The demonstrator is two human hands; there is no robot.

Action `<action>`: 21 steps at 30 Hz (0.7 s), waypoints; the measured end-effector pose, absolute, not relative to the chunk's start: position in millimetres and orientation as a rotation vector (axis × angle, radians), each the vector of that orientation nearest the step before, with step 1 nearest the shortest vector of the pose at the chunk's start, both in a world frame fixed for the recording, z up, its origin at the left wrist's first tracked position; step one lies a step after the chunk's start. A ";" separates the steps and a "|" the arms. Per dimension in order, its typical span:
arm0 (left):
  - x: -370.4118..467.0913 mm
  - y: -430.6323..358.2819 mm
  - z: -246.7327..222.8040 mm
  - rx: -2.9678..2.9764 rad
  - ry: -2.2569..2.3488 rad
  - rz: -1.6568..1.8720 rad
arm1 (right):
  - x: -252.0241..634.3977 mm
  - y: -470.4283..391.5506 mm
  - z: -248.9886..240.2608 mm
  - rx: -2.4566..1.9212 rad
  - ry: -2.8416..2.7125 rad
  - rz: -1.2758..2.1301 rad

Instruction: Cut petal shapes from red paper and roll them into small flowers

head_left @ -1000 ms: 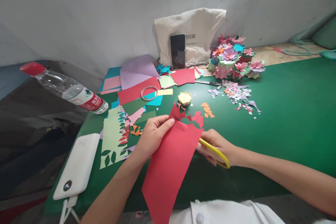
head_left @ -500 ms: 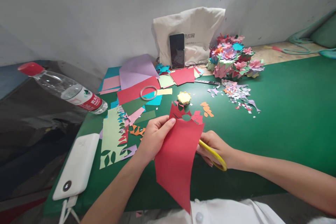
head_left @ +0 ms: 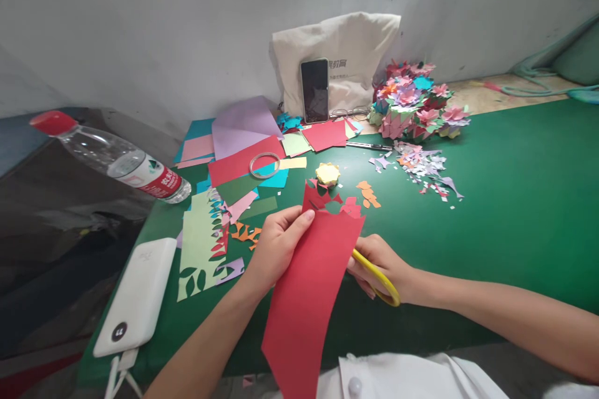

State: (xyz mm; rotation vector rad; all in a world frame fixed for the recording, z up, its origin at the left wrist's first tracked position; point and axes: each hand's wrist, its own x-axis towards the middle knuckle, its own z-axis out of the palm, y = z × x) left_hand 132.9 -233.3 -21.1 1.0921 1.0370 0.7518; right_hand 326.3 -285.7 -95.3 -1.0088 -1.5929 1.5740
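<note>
My left hand [head_left: 279,242] pinches a sheet of red paper [head_left: 306,287] near its upper left, thumb on top. Leaf-shaped gaps are cut along the sheet's far edge, and its lower end hangs toward my lap. In my right hand [head_left: 381,265] are scissors [head_left: 381,280] with yellow handles, held at the sheet's right edge. The paper hides the blades. Just beyond the sheet lie small pink-red paper cutouts [head_left: 350,206], orange leaf cutouts [head_left: 369,194] and a pale yellow folded paper piece [head_left: 327,173].
Left on the green table [head_left: 515,218] are a white power bank [head_left: 138,293], a water bottle [head_left: 135,165] and cut green paper [head_left: 201,243]. At the back, a phone [head_left: 315,90] leans on a cloth bag [head_left: 360,43], near paper flowers [head_left: 416,103] and paper scraps [head_left: 423,165]. A tape roll [head_left: 264,165] lies on coloured sheets.
The lower end of the red sheet has swung left and down toward my lap. My right hand with the scissors has shifted slightly left. My left hand stays nearly still.
</note>
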 end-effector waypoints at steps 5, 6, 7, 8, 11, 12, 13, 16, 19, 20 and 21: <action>135.2 -233.7 -23.4 1.052 0.968 0.763 | 323.4 -286.8 -94.6 -0.991 -1.575 1.573; 135.1 -233.7 -24.5 1.052 0.965 0.765 | 323.2 -286.7 -93.9 -0.990 -1.575 1.571; 135.0 -233.6 -25.4 1.055 0.966 0.766 | 323.1 -286.7 -93.2 -0.989 -1.577 1.567; 134.8 -233.5 -26.2 1.059 0.969 0.769 | 323.0 -286.6 -92.6 -0.989 -1.579 1.563; 134.8 -233.7 -26.7 1.066 0.954 0.777 | 322.7 -286.5 -91.4 -0.987 -1.587 1.550; 135.0 -233.8 -26.4 1.066 0.939 0.781 | 322.6 -286.6 -91.4 -0.985 -1.590 1.546; 135.2 -234.0 -26.0 1.066 0.923 0.784 | 322.5 -286.6 -91.5 -0.984 -1.594 1.540; 134.9 -234.2 -25.2 1.073 0.901 0.790 | 322.7 -286.1 -92.6 -0.983 -1.608 1.512; 132.9 -233.9 -26.1 1.102 0.944 0.772 | 323.6 -284.1 -93.3 -0.981 -1.637 1.462; 132.1 -233.6 -26.4 1.121 0.955 0.763 | 323.8 -283.1 -93.1 -0.980 -1.649 1.439; 131.4 -233.3 -26.7 1.144 0.957 0.755 | 324.1 -282.1 -92.5 -0.978 -1.663 1.414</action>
